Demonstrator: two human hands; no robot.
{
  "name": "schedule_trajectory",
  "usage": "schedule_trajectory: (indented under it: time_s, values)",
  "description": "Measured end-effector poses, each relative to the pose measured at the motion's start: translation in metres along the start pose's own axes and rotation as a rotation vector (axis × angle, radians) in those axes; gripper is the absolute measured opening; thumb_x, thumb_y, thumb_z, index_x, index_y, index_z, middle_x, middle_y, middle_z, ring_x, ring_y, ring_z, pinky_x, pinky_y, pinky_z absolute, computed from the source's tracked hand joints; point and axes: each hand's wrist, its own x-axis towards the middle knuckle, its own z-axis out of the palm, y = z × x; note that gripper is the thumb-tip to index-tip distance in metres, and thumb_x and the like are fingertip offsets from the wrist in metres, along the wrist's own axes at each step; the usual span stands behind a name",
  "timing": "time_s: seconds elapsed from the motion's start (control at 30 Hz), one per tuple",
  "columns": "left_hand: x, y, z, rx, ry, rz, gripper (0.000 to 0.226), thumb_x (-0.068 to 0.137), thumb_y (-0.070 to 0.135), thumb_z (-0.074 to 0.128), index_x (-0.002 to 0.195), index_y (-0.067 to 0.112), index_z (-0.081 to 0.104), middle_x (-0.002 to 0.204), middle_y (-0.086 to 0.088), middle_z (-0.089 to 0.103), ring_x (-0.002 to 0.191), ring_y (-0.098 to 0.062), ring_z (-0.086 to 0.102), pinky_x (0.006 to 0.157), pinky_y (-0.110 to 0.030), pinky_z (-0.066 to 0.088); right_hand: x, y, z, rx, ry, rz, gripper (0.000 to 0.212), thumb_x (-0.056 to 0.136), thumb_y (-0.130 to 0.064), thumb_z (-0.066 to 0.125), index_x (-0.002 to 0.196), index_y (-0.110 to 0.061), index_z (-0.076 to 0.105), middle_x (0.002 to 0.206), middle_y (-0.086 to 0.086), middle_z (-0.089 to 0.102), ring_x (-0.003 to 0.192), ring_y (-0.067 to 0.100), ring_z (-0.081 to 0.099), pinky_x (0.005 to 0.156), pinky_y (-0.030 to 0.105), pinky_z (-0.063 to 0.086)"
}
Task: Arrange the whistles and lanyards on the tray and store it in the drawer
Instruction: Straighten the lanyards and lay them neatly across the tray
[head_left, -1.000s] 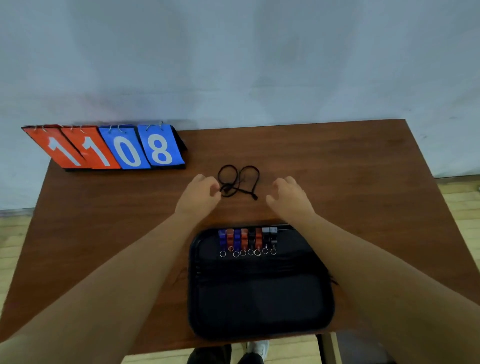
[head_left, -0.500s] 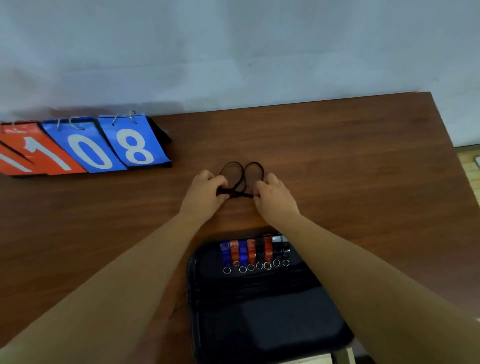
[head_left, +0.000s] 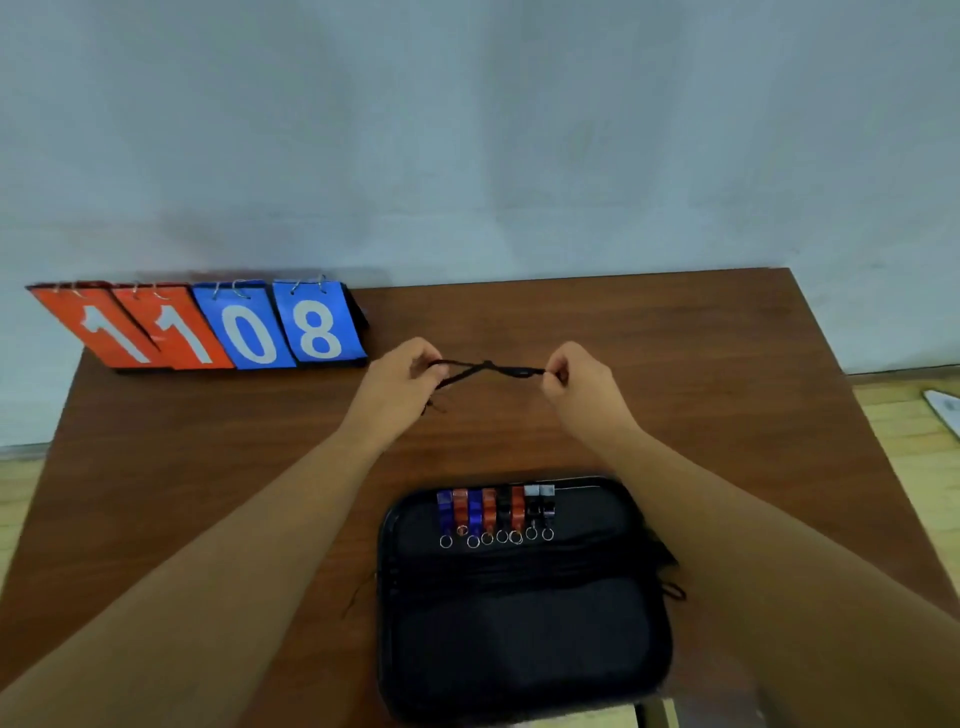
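Two hands, left hand (head_left: 402, 382) and right hand (head_left: 582, 387), each pinch one end of the black lanyard (head_left: 488, 370) in curled fingers, its long axis stretched fingers-to-fingers over the counter (head_left: 675, 338); tray (head_left: 519, 649) lies wrist-ward of both, roughly midway.

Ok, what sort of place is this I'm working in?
Probably a sports or PE equipment room, though that is a guess: a flip scoreboard showing 1108 stands on the wooden table against a plain wall, coloured whistles line the black tray, and a lanyard is held above the table.
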Motion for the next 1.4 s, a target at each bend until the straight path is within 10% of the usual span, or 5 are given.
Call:
schedule_trajectory:
  time_s: [0.5, 0.73, 0.9, 1.1, 1.4]
  values:
    - [-0.145, 0.106, -0.050, 0.009, 0.105, 0.095, 0.013, 0.100, 0.033, 0.055, 0.097, 0.025, 0.065, 0.078, 0.000, 0.066, 0.072, -0.011, 0.061, 0.066, -0.027, 0.044, -0.125, 0.024, -0.134, -0.211, 0.267, 0.035, 0.021, 0.098, -0.009, 0.048, 0.112, -0.016, 0.061, 0.103, 0.007, 0.065, 0.084, 0.024, 0.065, 0.068, 0.035, 0.054]
    - [-0.187, 0.142, -0.049, -0.081, -0.117, 0.264, 0.025, 0.105, 0.016, 0.047, 0.114, 0.026, 0.068, 0.076, -0.001, 0.070, 0.076, -0.010, 0.063, 0.074, -0.023, 0.049, -0.164, 0.031, -0.143, -0.431, 0.011, 0.130, 0.021, 0.096, -0.006, 0.052, 0.107, -0.002, 0.069, 0.097, 0.009, 0.068, 0.095, 0.027, 0.068, 0.068, 0.029, 0.055]
    - [-0.203, 0.173, -0.045, -0.037, -0.202, 0.396, 0.010, 0.099, 0.018, 0.059, 0.108, 0.020, 0.064, 0.076, 0.009, 0.073, 0.052, -0.004, 0.051, 0.056, -0.014, 0.044, -0.192, -0.033, -0.110, 0.862, -0.372, -0.047, 0.039, 0.104, -0.029, 0.051, 0.135, -0.008, 0.060, 0.132, 0.007, 0.066, 0.128, 0.023, 0.059, 0.113, 0.040, 0.040]
    - [-0.198, 0.145, -0.079, -0.033, -0.097, 0.358, 0.011, 0.095, 0.032, 0.065, 0.093, 0.022, 0.069, 0.069, 0.006, 0.070, 0.056, -0.001, 0.053, 0.057, -0.014, 0.044, -0.210, -0.074, -0.074, 0.859, -0.451, -0.166, 0.029, 0.107, -0.021, 0.047, 0.113, -0.001, 0.066, 0.063, 0.004, 0.043, 0.060, 0.022, 0.052, 0.069, 0.037, 0.047]
    - [-0.207, 0.042, -0.106, 0.125, -0.200, 0.209, 0.018, 0.103, 0.023, 0.051, 0.107, 0.031, 0.067, 0.078, 0.008, 0.066, 0.060, -0.001, 0.054, 0.069, -0.021, 0.048, -0.218, -0.077, -0.036, 0.260, -0.248, -0.115, 0.015, 0.099, -0.029, 0.062, 0.103, -0.022, 0.074, 0.058, -0.008, 0.055, 0.049, 0.008, 0.042, 0.055, 0.024, 0.039]
